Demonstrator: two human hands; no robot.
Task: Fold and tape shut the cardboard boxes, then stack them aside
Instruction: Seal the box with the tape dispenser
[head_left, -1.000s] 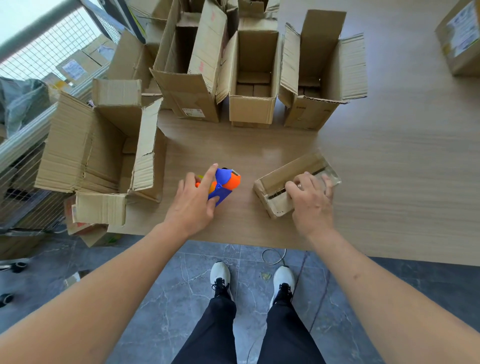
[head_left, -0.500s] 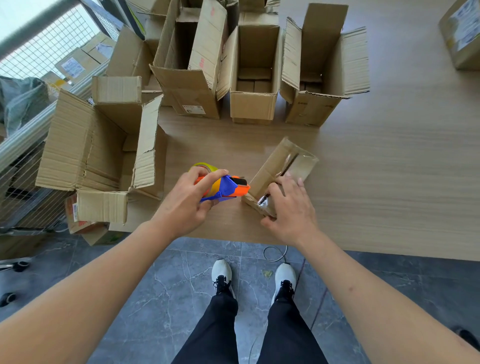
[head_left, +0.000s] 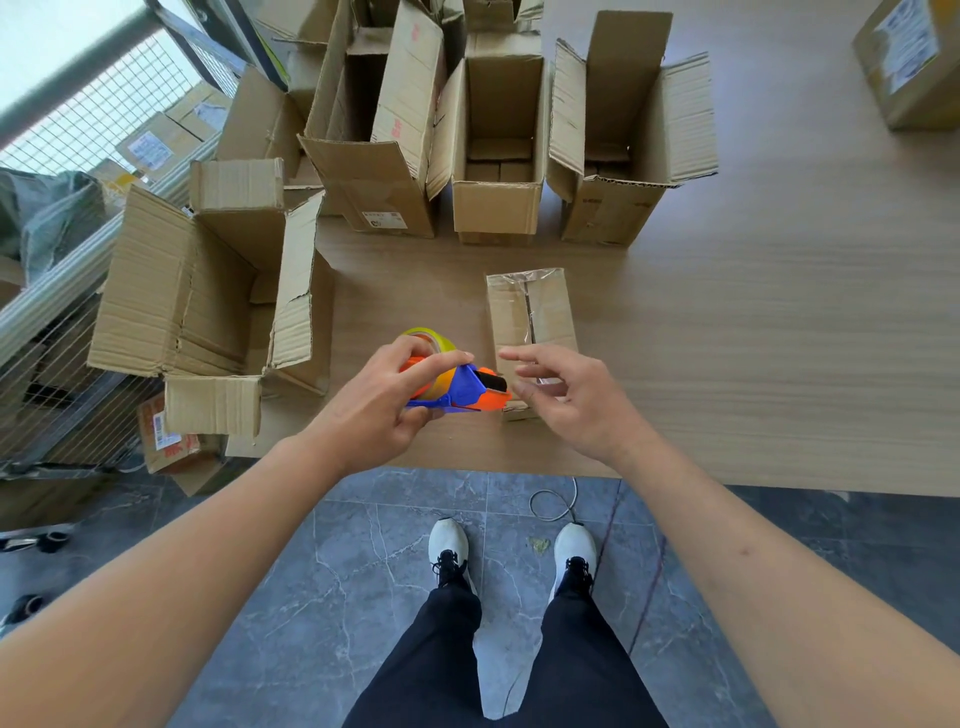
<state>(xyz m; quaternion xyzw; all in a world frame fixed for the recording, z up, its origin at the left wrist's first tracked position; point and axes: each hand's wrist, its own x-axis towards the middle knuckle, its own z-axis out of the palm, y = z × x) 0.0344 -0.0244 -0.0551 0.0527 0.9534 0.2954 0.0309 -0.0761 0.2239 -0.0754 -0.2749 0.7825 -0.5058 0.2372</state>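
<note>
Holding the tape gun (head_left: 457, 387) tight, the left hand (head_left: 387, 410) is lifting it over the bench (head_left: 753, 338). The right hand (head_left: 576, 400) is hanging loose above the small box (head_left: 530, 312) lying on the bench.

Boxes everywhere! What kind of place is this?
Probably a packing or shipping room. Open boxes crowd a long wooden table, labelled parcels pile up behind a mesh fence, and the left hand holds a tape gun.
</note>
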